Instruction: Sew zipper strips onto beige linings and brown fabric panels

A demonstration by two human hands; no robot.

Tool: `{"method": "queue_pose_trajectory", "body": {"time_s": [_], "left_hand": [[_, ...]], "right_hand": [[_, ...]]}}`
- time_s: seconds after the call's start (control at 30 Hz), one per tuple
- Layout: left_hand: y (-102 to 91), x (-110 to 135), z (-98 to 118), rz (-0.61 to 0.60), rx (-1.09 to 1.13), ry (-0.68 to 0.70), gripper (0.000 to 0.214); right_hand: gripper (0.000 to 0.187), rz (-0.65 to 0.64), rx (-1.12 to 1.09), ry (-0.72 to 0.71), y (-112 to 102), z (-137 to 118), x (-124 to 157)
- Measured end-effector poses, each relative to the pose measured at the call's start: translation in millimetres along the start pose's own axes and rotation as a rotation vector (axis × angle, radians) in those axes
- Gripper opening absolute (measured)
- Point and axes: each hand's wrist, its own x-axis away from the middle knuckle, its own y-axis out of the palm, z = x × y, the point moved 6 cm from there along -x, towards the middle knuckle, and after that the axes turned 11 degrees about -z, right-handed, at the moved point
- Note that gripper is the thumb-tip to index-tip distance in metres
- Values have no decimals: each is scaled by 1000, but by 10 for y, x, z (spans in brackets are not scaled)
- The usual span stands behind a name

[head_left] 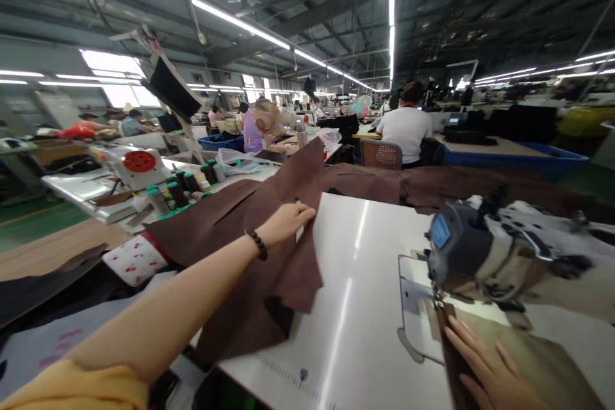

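- Head view: the left hand reaches out to the dark brown fabric draped over the left edge of the white table. Its fingers are curled together, gripping a raised fold, with cloth under and around them.
- The right hand lies flat, fingers spread, on a tan fabric piece just below the sewing machine.

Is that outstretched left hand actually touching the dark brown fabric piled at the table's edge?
Touching. The head view shows the left hand resting on the brown fabric, its fingers curled over the cloth's edge.
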Motion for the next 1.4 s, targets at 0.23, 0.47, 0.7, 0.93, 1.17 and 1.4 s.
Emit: {"method": "queue_pose_trajectory", "body": {"time_s": [0.23, 0.47, 0.7, 0.93, 1.17, 1.4], "left_hand": [[1657, 345, 747, -389, -224, 425, 58], [1792, 584, 1169, -494, -320, 592, 58], [1885, 1250, 1315, -735, -235, 653, 100], [1966, 1317, 1308, -762, -232, 611, 86], [1657, 1163, 1482, -712, -24, 578, 45], [1731, 665, 1816, -731, 6, 608, 43]], "right_hand": [[47, -368, -271, 165, -355, -100, -149], [47, -472, -411, 223, -529, -109, -192], [48, -452, -415, 220, -513, -94, -184], [47, -452, -427, 217, -538, -88, -183], [47, -457, -397, 217, -499, -89, -183], [62, -427, -386, 106, -404, -63, -104]]}}
